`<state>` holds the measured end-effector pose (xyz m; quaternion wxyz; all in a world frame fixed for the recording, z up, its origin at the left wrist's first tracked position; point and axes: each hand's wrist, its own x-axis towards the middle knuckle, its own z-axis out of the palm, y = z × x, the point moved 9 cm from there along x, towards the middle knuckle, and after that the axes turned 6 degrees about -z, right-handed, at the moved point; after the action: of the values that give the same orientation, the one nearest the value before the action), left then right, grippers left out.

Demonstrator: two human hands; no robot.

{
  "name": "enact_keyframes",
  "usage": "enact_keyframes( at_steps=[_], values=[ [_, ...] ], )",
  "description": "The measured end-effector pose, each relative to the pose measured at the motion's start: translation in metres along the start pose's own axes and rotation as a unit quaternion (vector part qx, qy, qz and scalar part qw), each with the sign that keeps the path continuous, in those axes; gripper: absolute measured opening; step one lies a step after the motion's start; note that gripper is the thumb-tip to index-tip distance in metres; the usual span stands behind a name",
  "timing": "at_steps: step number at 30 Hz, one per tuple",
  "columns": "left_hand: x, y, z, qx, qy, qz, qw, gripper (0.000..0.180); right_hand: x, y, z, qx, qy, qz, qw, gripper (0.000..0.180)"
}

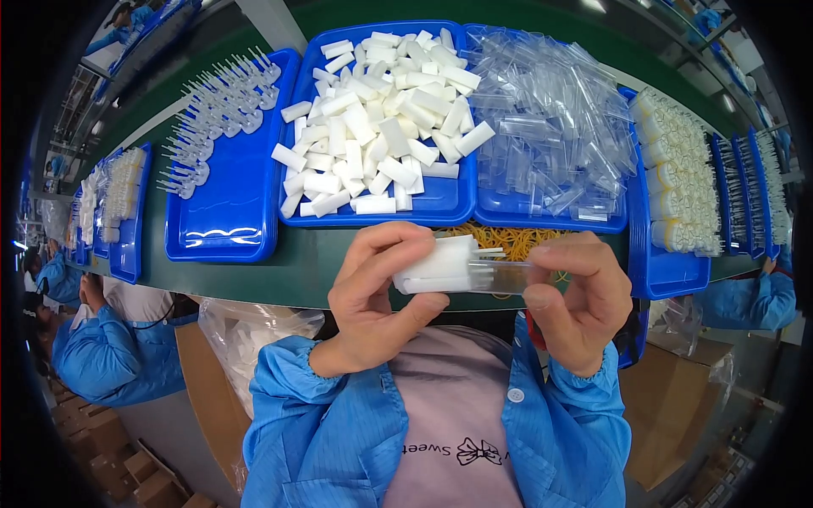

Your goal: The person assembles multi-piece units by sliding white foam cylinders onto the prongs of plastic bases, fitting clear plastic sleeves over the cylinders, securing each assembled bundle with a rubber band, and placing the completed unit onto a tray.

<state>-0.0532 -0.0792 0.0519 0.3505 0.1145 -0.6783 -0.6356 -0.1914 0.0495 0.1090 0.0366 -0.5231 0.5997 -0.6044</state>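
Note:
My left hand (364, 313) is closed round a small bundle of white foam-like blocks (436, 267), held in front of my chest. Thin pale rods (488, 252) stick out of the bundle's right end. Between the thumb and fingers of my right hand (584, 292) is a clear plastic sleeve (506, 277), whose left end meets the rods and blocks. Whether any rod lies inside the sleeve is hard to make out. Just beyond the hands, tan rubber bands (500, 239) lie in a heap, partly hidden by my fingers.
A blue tray (373, 217) is heaped with loose white blocks; another blue tray (550, 222) beside it holds clear sleeves. The left tray (222, 229) carries rows of thin-stemmed clear pieces (224, 106). Banded white bundles (677, 173) fill the right tray. Co-workers (97, 347) sit at both sides.

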Motion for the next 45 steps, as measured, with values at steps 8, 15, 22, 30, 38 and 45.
enact_keyframes(
  at_steps=[8,15,22,30,38,45],
  values=[
    [0.013,0.016,0.006,0.122,-0.032,0.032,0.991,0.037,0.0,-0.004,0.001,-0.022,0.003,-0.035,0.999,0.027],
    [0.008,0.014,0.008,0.108,-0.042,0.034,0.993,0.034,0.0,0.001,-0.002,-0.014,0.003,-0.018,1.0,0.027],
    [0.011,0.007,0.014,0.089,-0.048,0.009,0.995,0.034,0.0,0.011,-0.001,0.027,-0.017,0.022,0.999,0.025],
    [0.014,-0.001,0.015,0.101,-0.038,-0.004,0.994,0.034,-0.004,0.012,-0.002,-0.005,-0.015,-0.009,1.0,0.022],
    [0.019,0.009,0.023,0.182,-0.04,0.044,0.981,0.033,-0.028,0.061,0.003,0.226,0.048,0.188,0.955,0.019],
    [0.02,0.006,0.029,0.205,-0.04,0.051,0.977,0.034,-0.037,0.073,0.001,0.261,0.065,0.214,0.939,0.018]
  ],
)
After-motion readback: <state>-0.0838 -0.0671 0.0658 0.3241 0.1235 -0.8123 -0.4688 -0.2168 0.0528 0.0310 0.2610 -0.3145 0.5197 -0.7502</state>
